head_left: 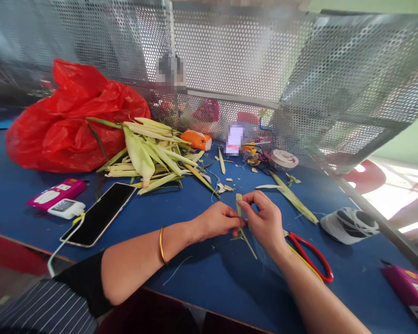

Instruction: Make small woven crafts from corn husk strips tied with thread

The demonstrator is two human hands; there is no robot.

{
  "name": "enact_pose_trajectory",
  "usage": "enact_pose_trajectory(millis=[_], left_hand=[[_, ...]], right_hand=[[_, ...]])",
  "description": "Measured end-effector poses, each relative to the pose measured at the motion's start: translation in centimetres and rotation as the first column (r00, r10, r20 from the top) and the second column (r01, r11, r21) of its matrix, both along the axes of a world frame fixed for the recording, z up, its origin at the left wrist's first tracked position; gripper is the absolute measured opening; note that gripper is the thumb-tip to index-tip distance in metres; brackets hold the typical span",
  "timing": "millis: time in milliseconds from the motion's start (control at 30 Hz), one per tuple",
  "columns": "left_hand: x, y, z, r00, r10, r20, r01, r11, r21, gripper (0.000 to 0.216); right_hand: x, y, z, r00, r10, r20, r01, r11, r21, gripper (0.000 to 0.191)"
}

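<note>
Between my hands is a narrow strip of pale green corn husk [239,204], with thin ends sticking out below. My left hand [218,220] pinches its lower part, fingers closed. My right hand [264,215] grips the strip near its top between thumb and fingers. Scissors with red and yellow handles [311,257] lie by my right wrist, partly covered by it. Beyond my hands, a heap of corn husks [153,157] spreads in front of a red plastic bag [73,120].
On the blue table [195,264] a phone [102,213] with a white cable lies left, beside a purple power strip [57,192]. A spool of white thread [348,225] sits right, near another purple power strip [409,292]. Tape roll [284,159], orange tissue pack [197,140] and perforated metal panel [226,51] stand behind.
</note>
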State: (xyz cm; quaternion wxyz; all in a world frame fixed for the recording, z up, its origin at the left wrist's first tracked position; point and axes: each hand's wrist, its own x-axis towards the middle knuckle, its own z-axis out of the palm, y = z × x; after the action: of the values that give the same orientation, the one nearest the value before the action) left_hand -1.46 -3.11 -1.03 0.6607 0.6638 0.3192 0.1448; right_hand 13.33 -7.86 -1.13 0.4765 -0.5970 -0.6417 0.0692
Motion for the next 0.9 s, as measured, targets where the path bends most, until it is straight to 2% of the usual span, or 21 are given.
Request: enact_pose_trajectory(millis=[100, 167, 267, 333, 400, 733, 800, 900], left_hand=[[0.0, 0.4, 0.0, 0.993, 0.103, 0.061, -0.093, 0.985, -0.148, 0.037], [-0.1, 0.9, 0.2, 0.981, 0.172, 0.091, -0.148, 0.964, -0.221, 0.046], [-0.3, 1.6, 0.6, 0.950, 0.282, 0.135, -0.237, 0.932, -0.275, 0.051], [-0.4, 1.8, 0.7, 0.933, 0.326, 0.155, -0.278, 0.923, -0.266, 0.046], [-0.5, 1.8, 0.6, 0.931, 0.331, 0.153, -0.291, 0.927, -0.236, 0.039], [-0.3, 1.8, 0.4, 0.934, 0.336, 0.120, -0.308, 0.930, -0.201, 0.028], [-0.5, 1.8, 0.6, 0.935, 0.332, 0.123, -0.303, 0.931, -0.206, 0.028], [-0.5, 1.6, 0.8, 0.957, 0.270, 0.109, -0.241, 0.945, -0.223, 0.033]], right_hand=[[0.9, 0.1, 0.5, 0.998, -0.054, 0.023, 0.053, 0.997, 0.051, 0.015], [1.4, 0.0, 0.9, 0.995, -0.099, 0.027, 0.099, 0.995, 0.025, 0.020], [1.7, -0.2, 1.4, 0.997, -0.018, 0.073, 0.031, 0.982, -0.188, 0.030], [1.5, -0.3, 1.4, 0.993, 0.088, 0.074, -0.058, 0.938, -0.343, 0.034], [1.2, -0.4, 1.2, 0.987, 0.154, 0.051, -0.119, 0.901, -0.416, 0.034], [2.3, -0.2, 1.5, 0.983, 0.163, 0.080, -0.126, 0.931, -0.342, 0.033], [2.4, 0.1, 1.4, 0.987, 0.155, 0.043, -0.131, 0.931, -0.342, 0.032], [2.2, 0.6, 0.9, 0.984, 0.128, -0.122, -0.163, 0.926, -0.341, 0.035]])
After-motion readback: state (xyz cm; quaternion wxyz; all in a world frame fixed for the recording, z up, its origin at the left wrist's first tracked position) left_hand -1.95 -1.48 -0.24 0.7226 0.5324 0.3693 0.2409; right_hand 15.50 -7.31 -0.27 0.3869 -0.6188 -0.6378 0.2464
